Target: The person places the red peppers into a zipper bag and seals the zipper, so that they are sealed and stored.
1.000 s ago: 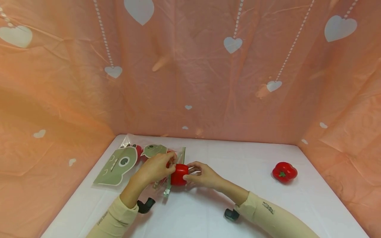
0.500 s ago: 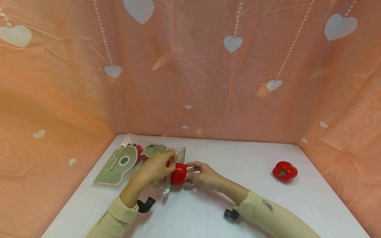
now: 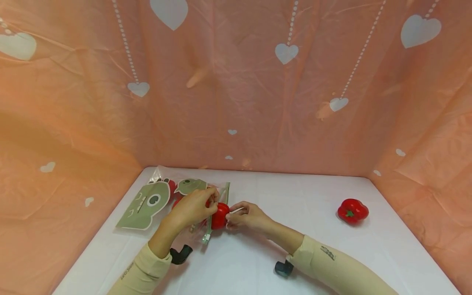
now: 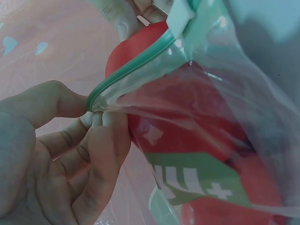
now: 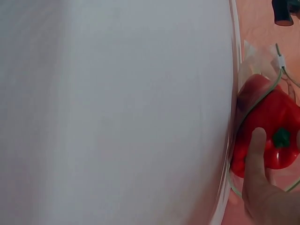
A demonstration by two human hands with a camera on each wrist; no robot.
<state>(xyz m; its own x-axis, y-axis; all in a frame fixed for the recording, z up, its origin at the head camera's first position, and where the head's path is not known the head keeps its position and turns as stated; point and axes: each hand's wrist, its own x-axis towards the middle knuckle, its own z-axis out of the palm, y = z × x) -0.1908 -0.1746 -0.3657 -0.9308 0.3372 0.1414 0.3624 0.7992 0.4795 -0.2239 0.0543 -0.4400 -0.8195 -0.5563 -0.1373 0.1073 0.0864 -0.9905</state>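
A red bell pepper (image 3: 220,217) with a green stem stub sits partly inside the mouth of a clear zip bag (image 3: 138,209) printed with green monster faces. My left hand (image 3: 195,207) pinches the bag's green zip edge (image 4: 131,64) between thumb and fingers, beside the pepper. From the right, my right hand (image 3: 252,219) holds the pepper's stem end, thumb and fingers on either side of the green stub (image 5: 281,137). More red shapes (image 4: 206,211) show through the plastic deeper in the bag. A white slider (image 4: 180,18) sits on the zip strip.
Another red bell pepper (image 3: 352,212) lies at the right of the white table (image 3: 295,196). Black wrist-camera mounts (image 3: 180,255) stick out by both sleeves. Peach cloth with white hearts (image 3: 258,102) stands along the back and sides.
The pepper has slid slightly left, further into the bag's mouth, with my right hand following it. My right fingers have shifted on its end. My left hand stays on the zip edge.
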